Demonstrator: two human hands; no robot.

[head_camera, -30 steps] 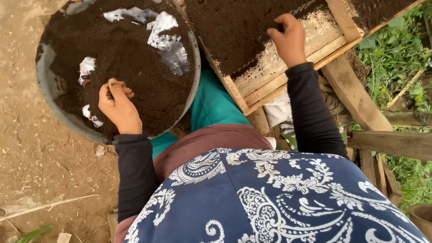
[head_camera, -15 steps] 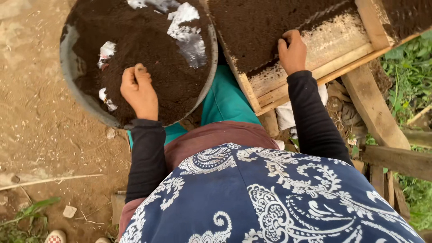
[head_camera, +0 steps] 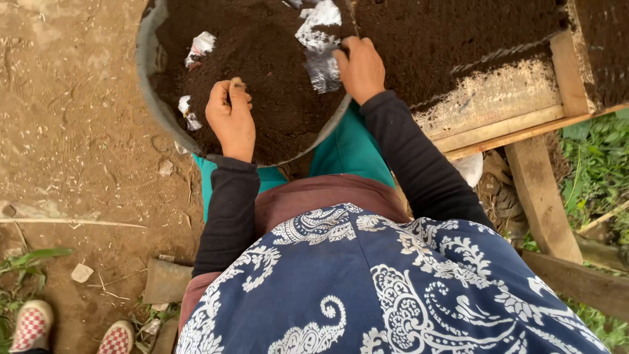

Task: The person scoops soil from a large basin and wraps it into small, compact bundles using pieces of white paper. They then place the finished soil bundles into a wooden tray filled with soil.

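Black sleeves, blue paisley cloth, teal trousers

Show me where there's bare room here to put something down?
Free: the dirt ground left of the soil-filled basin, and the bare sandy strip of the wooden tray between its soil and front rim. Crowded: the basin, with the left hand, right hand and silvery plastic scraps.

Left hand [head_camera: 230, 118] curled, right hand [head_camera: 360, 65] clutching

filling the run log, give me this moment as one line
left hand: on soil in round basin | right hand: at silvery plastic scrap on basin's rim | wooden soil tray: beside basin
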